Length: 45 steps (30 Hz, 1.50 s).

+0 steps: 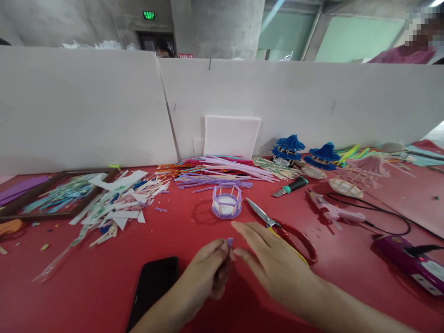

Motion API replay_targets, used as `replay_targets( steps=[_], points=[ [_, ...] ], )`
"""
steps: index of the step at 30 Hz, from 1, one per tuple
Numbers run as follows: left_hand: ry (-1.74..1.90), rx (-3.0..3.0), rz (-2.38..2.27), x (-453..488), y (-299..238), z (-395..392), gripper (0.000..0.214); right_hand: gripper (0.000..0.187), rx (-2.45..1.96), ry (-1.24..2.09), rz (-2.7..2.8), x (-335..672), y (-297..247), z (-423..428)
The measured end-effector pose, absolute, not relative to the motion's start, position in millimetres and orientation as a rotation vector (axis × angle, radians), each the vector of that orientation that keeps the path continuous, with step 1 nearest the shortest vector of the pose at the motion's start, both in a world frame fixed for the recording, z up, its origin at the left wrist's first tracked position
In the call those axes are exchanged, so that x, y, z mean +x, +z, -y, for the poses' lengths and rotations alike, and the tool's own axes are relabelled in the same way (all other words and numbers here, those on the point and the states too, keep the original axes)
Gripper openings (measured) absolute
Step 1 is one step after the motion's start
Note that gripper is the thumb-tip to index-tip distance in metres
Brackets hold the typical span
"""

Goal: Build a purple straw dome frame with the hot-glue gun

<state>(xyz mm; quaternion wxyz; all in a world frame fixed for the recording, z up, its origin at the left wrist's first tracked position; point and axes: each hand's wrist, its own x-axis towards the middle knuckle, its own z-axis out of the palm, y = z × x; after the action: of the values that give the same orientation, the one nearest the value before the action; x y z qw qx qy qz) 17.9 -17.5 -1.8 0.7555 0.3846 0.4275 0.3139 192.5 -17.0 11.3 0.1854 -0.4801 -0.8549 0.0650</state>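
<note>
Pinched between the fingers of my left hand (213,268) is a short purple strip (230,241), with only its tip showing. My right hand (270,259) is beside it, fingers stretched out and slightly apart, the thumb close to the strip. Just beyond both hands stands a small round frame (226,202) of purple strips and pale sticks with a white middle. Scissors (294,240) with red handles lie under and past my right hand, blades toward the frame. Left of my left hand rests a black phone (154,286).
Purple strips (222,173) are heaped at the back before white sheets (231,136). Paper scraps (121,203) and a wooden frame (74,208) lie left. To the right are a utility knife (291,186), a pink glue gun (333,210), its cord, blue-roofed models (287,150) and a purple device (409,263).
</note>
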Motion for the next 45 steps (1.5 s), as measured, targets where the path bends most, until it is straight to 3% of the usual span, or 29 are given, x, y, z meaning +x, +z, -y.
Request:
replay_targets(
  steps=[10, 17, 23, 29, 35, 38, 41, 45],
  points=[
    [0.627, 1.016, -1.002, 21, -7, 16, 0.051, 0.020, -1.213, 0.497, 2.439, 194, 23, 5],
    [0.769, 0.942, -1.100, 19, -15, 10, 0.049, 0.021, -1.377, 0.245, 2.104, 234, 10, -26],
    [0.997, 0.829, -1.181, 12, -16, 1, 0.046, 0.026, -2.162, -0.201, 1.793, 301, 2, -60],
    [1.004, 0.728, -1.165, 13, -12, 1, 0.050, 0.026, -2.198, -0.085, 2.111, 300, -10, -60],
    [1.040, 0.635, -1.163, 13, -10, 2, 0.053, 0.028, -2.074, -0.084, 2.251, 260, 16, -100],
    [1.069, 0.595, -1.182, 12, -9, 2, 0.056, 0.020, -1.924, 0.005, 2.386, 235, 21, -132],
    [1.072, 0.569, -1.201, 11, -9, 1, 0.053, 0.030, -1.873, 0.121, 2.462, 219, 16, -156],
    [1.047, 0.545, -1.210, 11, -10, -1, 0.054, 0.029, -1.889, 0.288, 2.417, 218, 9, -172]
  ],
)
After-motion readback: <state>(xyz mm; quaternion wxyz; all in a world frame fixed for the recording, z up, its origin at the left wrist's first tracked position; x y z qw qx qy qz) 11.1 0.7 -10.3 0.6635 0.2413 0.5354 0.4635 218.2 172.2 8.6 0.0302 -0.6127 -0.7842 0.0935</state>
